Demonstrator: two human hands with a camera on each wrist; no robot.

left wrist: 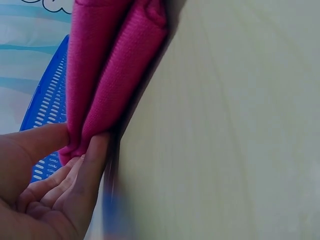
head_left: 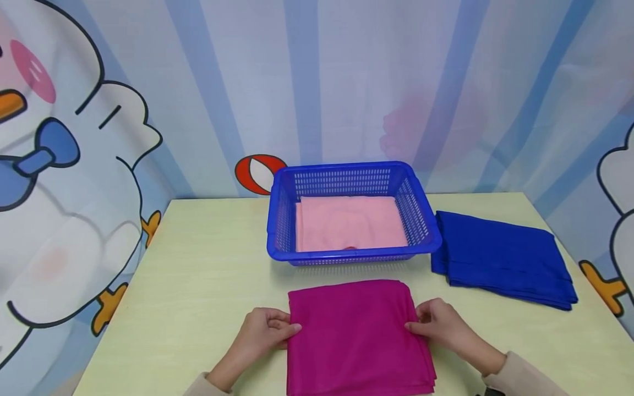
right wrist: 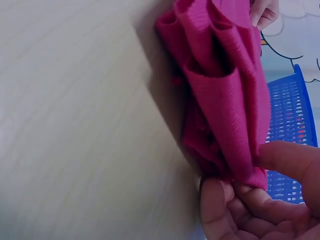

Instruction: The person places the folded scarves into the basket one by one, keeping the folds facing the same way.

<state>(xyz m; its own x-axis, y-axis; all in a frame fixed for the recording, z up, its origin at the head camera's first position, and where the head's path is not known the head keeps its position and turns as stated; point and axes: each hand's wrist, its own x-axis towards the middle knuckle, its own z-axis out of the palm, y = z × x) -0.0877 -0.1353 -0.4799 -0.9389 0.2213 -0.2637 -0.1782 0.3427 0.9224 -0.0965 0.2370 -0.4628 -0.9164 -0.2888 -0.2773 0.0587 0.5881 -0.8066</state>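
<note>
A folded magenta cloth [head_left: 354, 338] lies at the front of the table, in several layers. My left hand [head_left: 267, 330] pinches its left edge, thumb on top and fingers beneath, as the left wrist view shows on the rounded folds [left wrist: 107, 75]. On the opposite side my right hand [head_left: 441, 324] grips the right edge the same way. In the right wrist view the loose layered ends of the cloth [right wrist: 220, 100] show above that thumb and fingers. Behind the cloth stands a blue plastic basket [head_left: 354, 256] with a folded pink cloth [head_left: 346, 223] inside.
A folded dark blue cloth [head_left: 505, 258] lies to the right of the basket, close against its side. The pale yellow table [head_left: 208, 258] ends at a printed fabric backdrop [head_left: 346, 82] behind and at both sides.
</note>
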